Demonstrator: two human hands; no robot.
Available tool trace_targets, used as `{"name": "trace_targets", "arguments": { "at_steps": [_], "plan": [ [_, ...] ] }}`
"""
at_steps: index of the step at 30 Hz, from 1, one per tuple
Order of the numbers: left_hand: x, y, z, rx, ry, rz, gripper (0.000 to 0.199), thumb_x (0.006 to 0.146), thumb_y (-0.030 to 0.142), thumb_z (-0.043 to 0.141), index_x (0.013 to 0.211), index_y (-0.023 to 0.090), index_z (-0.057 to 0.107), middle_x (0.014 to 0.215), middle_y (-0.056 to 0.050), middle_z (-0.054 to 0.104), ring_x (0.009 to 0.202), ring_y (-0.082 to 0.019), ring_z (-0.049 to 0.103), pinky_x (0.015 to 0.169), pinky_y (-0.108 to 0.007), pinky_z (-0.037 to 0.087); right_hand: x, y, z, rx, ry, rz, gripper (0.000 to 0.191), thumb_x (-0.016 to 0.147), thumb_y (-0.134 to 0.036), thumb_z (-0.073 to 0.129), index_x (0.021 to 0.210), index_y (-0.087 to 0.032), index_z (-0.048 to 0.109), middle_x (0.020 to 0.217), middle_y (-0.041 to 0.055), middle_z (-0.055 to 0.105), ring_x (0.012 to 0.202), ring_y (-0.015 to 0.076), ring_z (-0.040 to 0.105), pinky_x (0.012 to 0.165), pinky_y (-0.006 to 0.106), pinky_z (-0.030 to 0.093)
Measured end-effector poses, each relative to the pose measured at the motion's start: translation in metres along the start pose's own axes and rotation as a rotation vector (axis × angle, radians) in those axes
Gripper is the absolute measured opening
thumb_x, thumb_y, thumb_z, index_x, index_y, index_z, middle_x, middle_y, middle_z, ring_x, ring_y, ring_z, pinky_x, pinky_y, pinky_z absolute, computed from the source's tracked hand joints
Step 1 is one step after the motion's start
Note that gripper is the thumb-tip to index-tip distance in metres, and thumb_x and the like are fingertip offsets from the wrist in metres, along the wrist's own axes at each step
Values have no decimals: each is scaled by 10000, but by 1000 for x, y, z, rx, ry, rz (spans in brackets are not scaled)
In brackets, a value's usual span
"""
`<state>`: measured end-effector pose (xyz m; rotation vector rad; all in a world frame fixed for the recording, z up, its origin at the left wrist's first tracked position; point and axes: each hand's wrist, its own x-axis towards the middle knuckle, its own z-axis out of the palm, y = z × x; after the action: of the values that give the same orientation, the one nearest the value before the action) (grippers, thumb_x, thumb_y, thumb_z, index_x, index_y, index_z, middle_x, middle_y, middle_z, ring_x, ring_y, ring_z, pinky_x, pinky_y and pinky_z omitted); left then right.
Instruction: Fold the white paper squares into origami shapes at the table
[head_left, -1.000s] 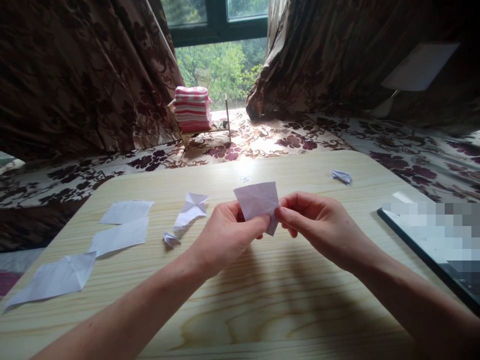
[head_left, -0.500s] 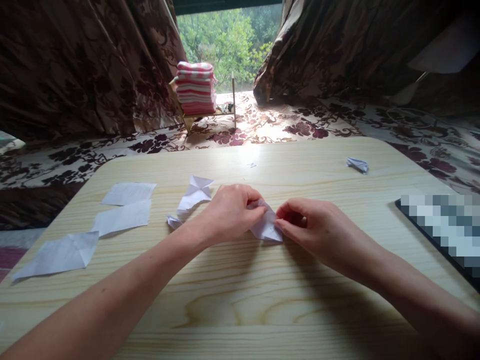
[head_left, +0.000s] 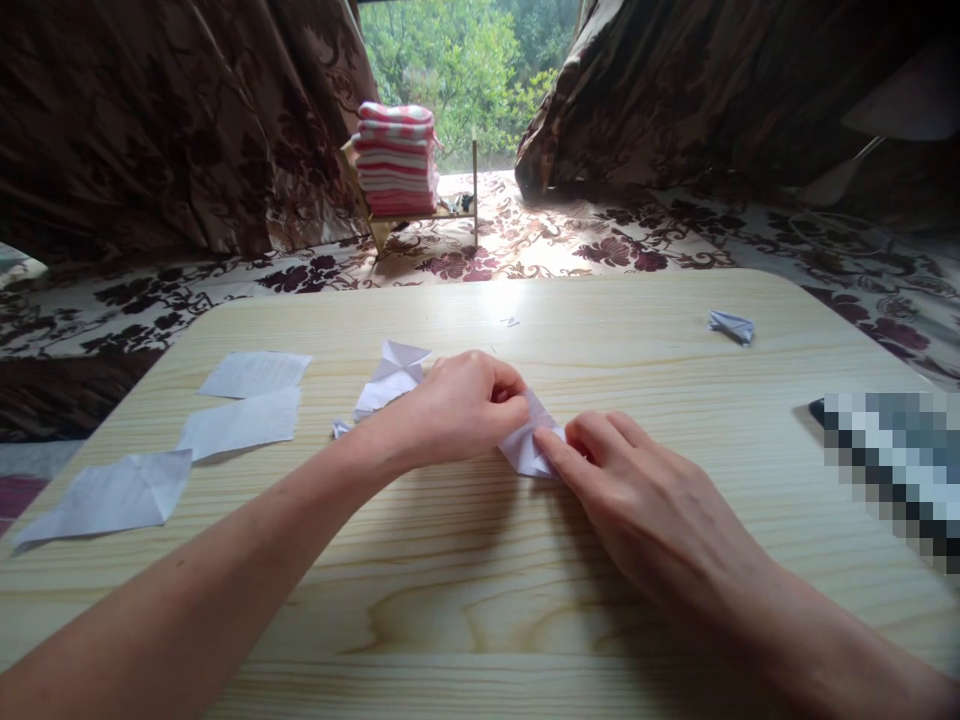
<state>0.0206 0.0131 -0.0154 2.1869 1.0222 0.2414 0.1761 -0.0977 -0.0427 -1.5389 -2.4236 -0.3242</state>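
A small folded sheet of white paper (head_left: 525, 450) is between my hands at the middle of the table. My left hand (head_left: 476, 405) pinches its upper left part, fingers curled and partly hiding it. With thumb and fingers on the right edge, my right hand (head_left: 615, 460) grips the same paper. Beyond my left wrist lies a creased paper piece (head_left: 390, 380), and a small folded paper bit (head_left: 341, 429) shows just above my forearm.
Flat paper pieces (head_left: 241, 424) lie along the table's left side. A folded paper shape (head_left: 732, 326) sits at the far right, with a blurred-out dark-edged device (head_left: 892, 460) nearer. Behind the table (head_left: 420, 640), a small rack holds stacked pink-and-white cloths (head_left: 396, 160).
My right hand has shifted, its thumb now lying further over the paper's lower right part. The left hand keeps its pinch. The whole view has tilted slightly.
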Motion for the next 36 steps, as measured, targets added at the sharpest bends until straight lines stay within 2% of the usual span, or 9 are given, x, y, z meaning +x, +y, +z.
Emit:
{"name": "trace_targets", "arguments": {
  "at_steps": [3, 10, 24, 32, 36],
  "plan": [
    [5, 5, -1, 19, -24, -16, 238, 735, 227, 506, 704, 178, 737, 634, -20, 673, 625, -162, 558, 526, -251, 342, 0, -2, 1, -54, 19, -15, 323, 736, 5, 506, 1005, -82, 662, 756, 87, 594, 672, 242, 544, 530, 339, 450],
    [18, 13, -6, 21, -144, -42, 221, 704, 208, 529, 634, 202, 738, 601, -29, 677, 590, -173, 555, 499, -250, 340, 2, -4, 0, -45, 28, -5, 287, 698, 26, 512, 897, -114, 663, 718, 68, 585, 629, 241, 557, 480, 345, 427],
    [18, 13, -14, 93, -266, -40, 238, 745, 279, 510, 732, 216, 739, 675, -22, 705, 662, -180, 602, 545, -244, 391, 1, -5, 0, -96, 34, 47, 299, 688, 28, 520, 902, -113, 673, 708, 60, 596, 616, 244, 583, 479, 339, 422],
    [13, 16, -12, 163, -235, -46, 237, 749, 262, 497, 717, 212, 727, 677, -28, 704, 675, -187, 591, 553, -261, 374, 0, -6, 0, -108, 47, 62, 289, 689, 34, 548, 886, -116, 695, 707, 58, 611, 599, 223, 563, 498, 326, 380],
    [12, 17, -7, 228, -196, -6, 260, 760, 217, 482, 700, 196, 734, 711, -49, 726, 690, -195, 599, 618, -282, 396, 0, -7, 2, -112, 49, 81, 246, 703, 18, 579, 858, -132, 699, 710, 54, 603, 632, 226, 562, 519, 326, 370]
  ]
}}
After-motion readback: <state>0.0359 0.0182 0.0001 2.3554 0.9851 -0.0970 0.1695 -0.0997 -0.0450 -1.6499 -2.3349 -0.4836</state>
